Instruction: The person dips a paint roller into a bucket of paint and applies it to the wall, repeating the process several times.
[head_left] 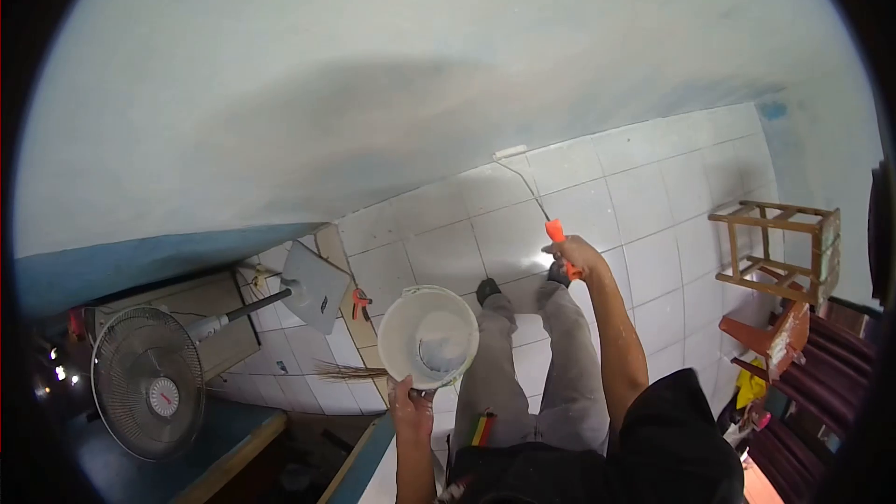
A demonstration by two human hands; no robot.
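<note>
My right hand (581,258) is wrapped round the orange handle of a paint roller (555,230). Its thin bent metal rod reaches forward, and the white roller sleeve (511,152) overlaps the line where the wall (448,65) meets the floor. With my left hand (412,403) I grip the near rim of a white bucket (401,336), which is tipped so that its inside faces me. Whitish smears and a darker patch show at the bucket's bottom. The wall is pale, with grey-blue patches low down.
A standing fan (149,383) with a square base (315,289) is at the left. Red-handled pliers or a clamp (360,302) lie near the bucket. A wooden stool (779,243) and an orange-brown stool (775,336) are at the right. White floor tiles (653,215) run along the wall.
</note>
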